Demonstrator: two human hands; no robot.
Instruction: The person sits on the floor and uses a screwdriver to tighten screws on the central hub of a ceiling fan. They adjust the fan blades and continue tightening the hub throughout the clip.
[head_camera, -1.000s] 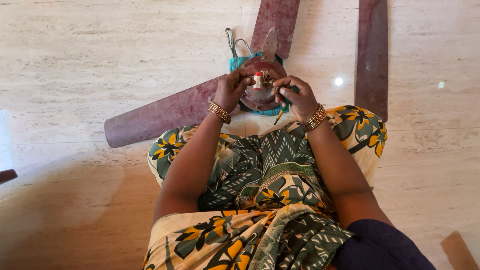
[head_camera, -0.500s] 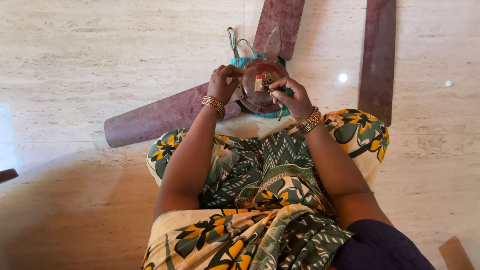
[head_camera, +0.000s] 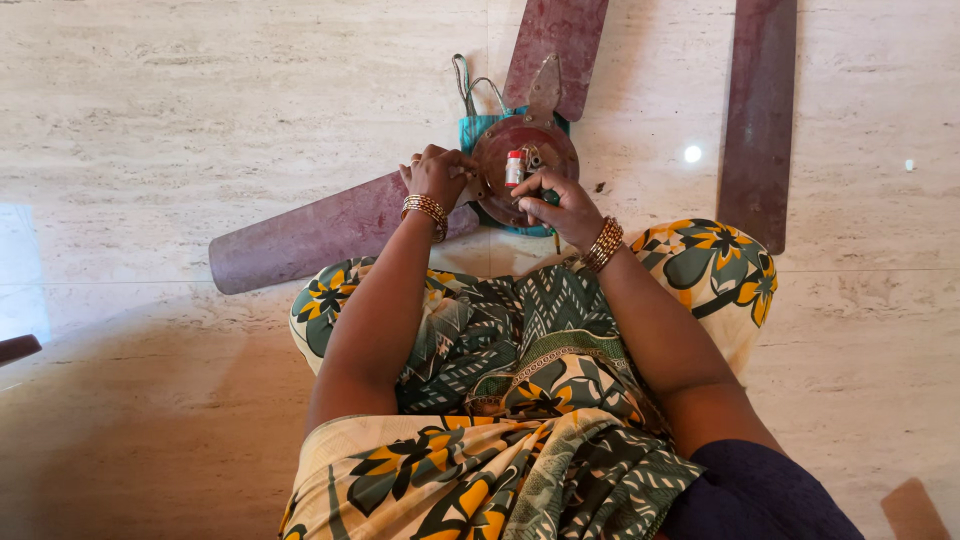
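Two hands are working at the round, rust-coloured motor hub (head_camera: 525, 160) of a ceiling fan that is lying on the pale stone floor (head_camera: 200, 100). Fingers of the left hand (head_camera: 437, 175) are curling together and pinching at the hub's left rim, where the nearest blade joins it; what they are gripping there is too small to tell. Fingers of the right hand (head_camera: 555, 205) are closing around a dark-handled tool (head_camera: 548, 200), most likely a screwdriver, and are pressing it against the lower front of the hub. A small red-and-white part (head_camera: 514, 168) is standing upright on the hub face, just beside the right thumb. Both wrists are wearing gold bangles (head_camera: 604, 243).

Under the hub a teal cloth bag (head_camera: 478, 125) is showing, its looped handles lying on the floor behind. One maroon fan blade (head_camera: 320, 235) is stretching out to the left, passing beneath the left wrist. Another blade (head_camera: 555, 45) is pointing away toward the top edge. A third blade (head_camera: 758, 120) is lying apart on the right, not touching the hub. The person is sitting on the floor in a green, yellow and cream patterned garment (head_camera: 500, 400), with the hub just in front of the knees.
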